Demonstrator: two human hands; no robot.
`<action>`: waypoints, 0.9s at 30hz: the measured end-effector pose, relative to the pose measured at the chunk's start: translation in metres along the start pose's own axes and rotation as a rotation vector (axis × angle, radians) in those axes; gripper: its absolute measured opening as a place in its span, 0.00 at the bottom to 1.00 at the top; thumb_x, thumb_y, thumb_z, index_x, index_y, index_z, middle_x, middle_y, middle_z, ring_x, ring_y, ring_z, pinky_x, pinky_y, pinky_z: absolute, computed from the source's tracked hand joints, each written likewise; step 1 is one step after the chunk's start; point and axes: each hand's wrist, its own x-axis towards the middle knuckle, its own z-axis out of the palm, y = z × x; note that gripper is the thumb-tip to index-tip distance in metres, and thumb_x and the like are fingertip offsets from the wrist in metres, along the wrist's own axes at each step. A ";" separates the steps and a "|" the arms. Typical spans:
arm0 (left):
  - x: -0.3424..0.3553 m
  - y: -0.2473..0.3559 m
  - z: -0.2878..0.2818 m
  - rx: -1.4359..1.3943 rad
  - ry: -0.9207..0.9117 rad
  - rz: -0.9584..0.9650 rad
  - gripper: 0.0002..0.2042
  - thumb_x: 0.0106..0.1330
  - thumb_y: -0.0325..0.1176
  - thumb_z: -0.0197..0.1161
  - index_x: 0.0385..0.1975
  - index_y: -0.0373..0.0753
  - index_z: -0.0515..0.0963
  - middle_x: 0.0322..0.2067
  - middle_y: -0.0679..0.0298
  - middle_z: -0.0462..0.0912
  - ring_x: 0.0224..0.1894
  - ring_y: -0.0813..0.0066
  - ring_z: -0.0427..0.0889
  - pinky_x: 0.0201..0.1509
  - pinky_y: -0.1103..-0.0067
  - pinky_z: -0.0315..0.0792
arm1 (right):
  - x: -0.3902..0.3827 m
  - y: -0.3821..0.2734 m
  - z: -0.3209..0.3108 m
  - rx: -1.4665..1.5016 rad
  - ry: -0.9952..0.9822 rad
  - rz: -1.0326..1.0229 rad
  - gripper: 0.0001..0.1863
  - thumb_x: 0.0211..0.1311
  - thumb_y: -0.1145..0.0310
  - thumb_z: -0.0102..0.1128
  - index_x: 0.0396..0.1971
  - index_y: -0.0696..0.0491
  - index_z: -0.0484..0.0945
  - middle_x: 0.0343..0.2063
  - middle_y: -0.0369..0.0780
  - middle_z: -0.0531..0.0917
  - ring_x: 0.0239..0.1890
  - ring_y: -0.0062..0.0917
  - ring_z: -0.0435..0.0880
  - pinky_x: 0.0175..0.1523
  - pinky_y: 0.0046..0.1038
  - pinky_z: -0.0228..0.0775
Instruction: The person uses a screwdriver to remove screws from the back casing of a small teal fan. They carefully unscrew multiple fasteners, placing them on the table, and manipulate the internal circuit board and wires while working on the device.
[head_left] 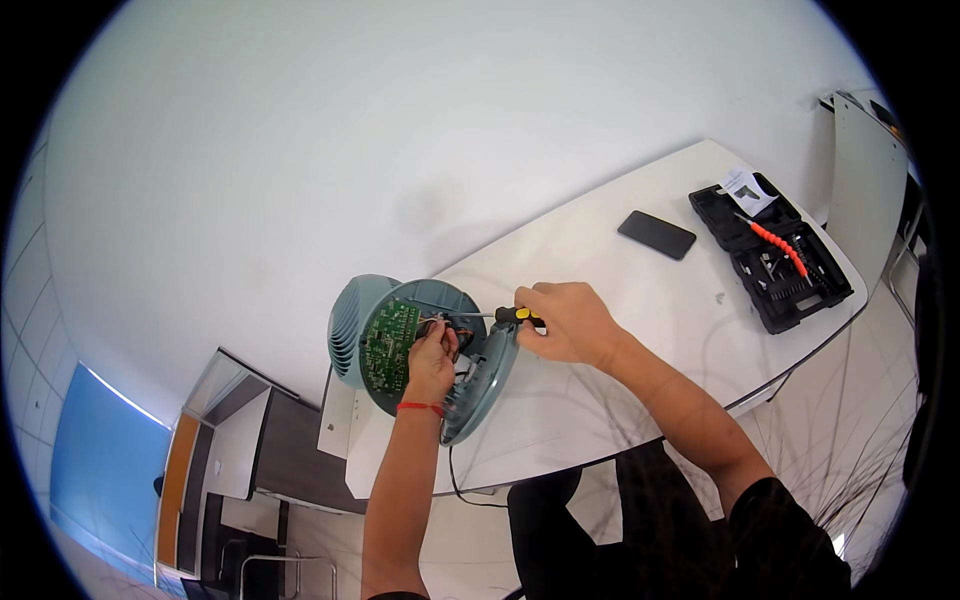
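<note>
A grey-green round appliance with a ribbed housing lies opened on the white table. Inside its shell sits a green circuit board. My left hand reaches into the opened body beside the board, its fingers pinched together near some wires; what they hold is too small to make out. My right hand grips a screwdriver by its black and yellow handle. The shaft points left, and its tip is close to my left fingertips. A loosened cover stands tilted at the body's right side.
On the white table lie a black phone and, farther right, an open black tool case with bits and an orange flexible shaft. A black cord hangs over the near edge. A white wall rises behind the table.
</note>
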 end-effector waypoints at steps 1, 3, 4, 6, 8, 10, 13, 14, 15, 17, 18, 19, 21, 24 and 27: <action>-0.001 0.000 0.000 -0.002 0.013 -0.007 0.05 0.69 0.22 0.65 0.41 0.35 0.77 0.38 0.64 0.82 0.36 0.73 0.83 0.37 0.83 0.83 | 0.001 -0.002 0.002 -0.003 -0.012 -0.011 0.09 0.49 0.67 0.61 0.32 0.52 0.77 0.20 0.41 0.78 0.21 0.38 0.78 0.28 0.39 0.72; -0.003 0.000 0.001 0.004 0.026 0.003 0.04 0.70 0.23 0.64 0.41 0.36 0.77 0.39 0.63 0.82 0.36 0.73 0.83 0.37 0.83 0.83 | 0.002 -0.004 0.005 -0.011 -0.035 -0.034 0.10 0.49 0.68 0.61 0.33 0.53 0.77 0.22 0.41 0.78 0.24 0.39 0.79 0.29 0.40 0.72; -0.004 0.000 0.002 0.006 0.032 0.008 0.04 0.71 0.23 0.63 0.42 0.36 0.77 0.39 0.63 0.82 0.37 0.73 0.83 0.37 0.83 0.83 | 0.002 -0.006 0.005 0.000 -0.044 -0.047 0.11 0.49 0.68 0.61 0.34 0.53 0.77 0.23 0.42 0.78 0.25 0.39 0.79 0.30 0.40 0.72; -0.007 0.001 0.003 -0.001 0.033 0.000 0.03 0.72 0.24 0.62 0.42 0.37 0.77 0.40 0.63 0.81 0.38 0.72 0.83 0.38 0.83 0.83 | 0.002 -0.008 0.006 0.022 -0.062 -0.072 0.12 0.50 0.68 0.61 0.35 0.54 0.77 0.25 0.43 0.78 0.28 0.40 0.80 0.32 0.40 0.72; -0.007 -0.001 0.003 -0.007 0.023 -0.008 0.03 0.72 0.24 0.60 0.42 0.37 0.76 0.40 0.63 0.80 0.39 0.71 0.83 0.39 0.82 0.83 | 0.000 -0.006 0.007 0.063 -0.044 -0.059 0.12 0.51 0.69 0.61 0.36 0.54 0.76 0.27 0.44 0.78 0.29 0.41 0.80 0.34 0.40 0.72; -0.006 -0.001 0.000 -0.010 0.005 -0.009 0.03 0.73 0.23 0.59 0.42 0.37 0.76 0.41 0.62 0.80 0.40 0.70 0.82 0.40 0.81 0.83 | -0.001 -0.004 0.007 0.103 -0.052 -0.032 0.12 0.51 0.70 0.61 0.37 0.54 0.76 0.29 0.45 0.79 0.30 0.41 0.80 0.35 0.40 0.73; -0.001 0.002 -0.005 -0.032 -0.030 -0.055 0.03 0.72 0.22 0.58 0.42 0.36 0.75 0.40 0.63 0.79 0.41 0.69 0.82 0.42 0.79 0.82 | 0.000 -0.003 0.004 0.158 -0.104 0.029 0.12 0.53 0.70 0.61 0.38 0.54 0.75 0.29 0.45 0.79 0.30 0.42 0.80 0.36 0.40 0.73; -0.001 0.002 -0.005 -0.044 -0.039 -0.061 0.04 0.72 0.21 0.58 0.42 0.36 0.75 0.41 0.62 0.79 0.41 0.69 0.82 0.43 0.79 0.82 | 0.000 -0.003 0.002 0.172 -0.122 0.048 0.11 0.54 0.70 0.60 0.38 0.55 0.74 0.29 0.46 0.79 0.31 0.42 0.80 0.38 0.40 0.73; -0.001 0.002 -0.006 -0.055 -0.048 -0.067 0.05 0.71 0.20 0.58 0.43 0.36 0.75 0.42 0.62 0.79 0.42 0.69 0.81 0.44 0.78 0.82 | 0.000 -0.003 0.001 0.187 -0.139 0.068 0.10 0.55 0.70 0.59 0.37 0.55 0.73 0.30 0.46 0.79 0.31 0.42 0.80 0.39 0.40 0.74; -0.001 0.002 -0.010 -0.072 -0.069 -0.067 0.08 0.71 0.19 0.57 0.46 0.36 0.73 0.45 0.61 0.77 0.43 0.68 0.81 0.45 0.77 0.82 | 0.000 -0.001 0.000 0.210 -0.175 0.089 0.11 0.57 0.69 0.59 0.38 0.55 0.72 0.31 0.47 0.80 0.32 0.43 0.80 0.40 0.41 0.73; -0.001 0.002 -0.012 -0.078 -0.083 -0.064 0.10 0.70 0.18 0.56 0.48 0.35 0.73 0.47 0.60 0.76 0.43 0.68 0.81 0.46 0.77 0.82 | 0.000 0.000 0.000 0.223 -0.193 0.099 0.11 0.58 0.69 0.58 0.39 0.55 0.72 0.31 0.47 0.80 0.32 0.44 0.80 0.40 0.41 0.73; -0.002 0.002 -0.012 -0.084 -0.099 -0.062 0.12 0.70 0.17 0.56 0.50 0.35 0.72 0.49 0.60 0.75 0.43 0.68 0.81 0.47 0.77 0.82 | 0.000 0.001 -0.001 0.239 -0.195 0.107 0.11 0.58 0.69 0.58 0.39 0.55 0.72 0.32 0.48 0.81 0.33 0.44 0.80 0.40 0.41 0.73; -0.003 0.002 -0.010 -0.099 -0.110 -0.075 0.13 0.69 0.15 0.55 0.51 0.35 0.71 0.51 0.60 0.74 0.44 0.68 0.80 0.48 0.76 0.82 | 0.001 0.001 -0.003 0.273 -0.199 0.124 0.11 0.60 0.69 0.58 0.40 0.55 0.71 0.33 0.49 0.81 0.34 0.45 0.80 0.41 0.42 0.73; -0.004 0.002 -0.013 -0.118 -0.138 -0.069 0.14 0.68 0.14 0.54 0.51 0.34 0.71 0.52 0.61 0.73 0.46 0.68 0.80 0.49 0.75 0.81 | 0.000 0.005 -0.002 0.310 -0.224 0.153 0.11 0.61 0.68 0.57 0.41 0.56 0.71 0.33 0.50 0.82 0.34 0.45 0.80 0.42 0.41 0.72; -0.007 0.001 -0.013 -0.122 -0.151 -0.041 0.13 0.68 0.14 0.54 0.51 0.33 0.71 0.51 0.61 0.74 0.46 0.68 0.80 0.50 0.75 0.81 | 0.000 0.007 -0.002 0.346 -0.238 0.173 0.11 0.61 0.68 0.57 0.41 0.56 0.71 0.31 0.50 0.81 0.33 0.44 0.80 0.41 0.41 0.72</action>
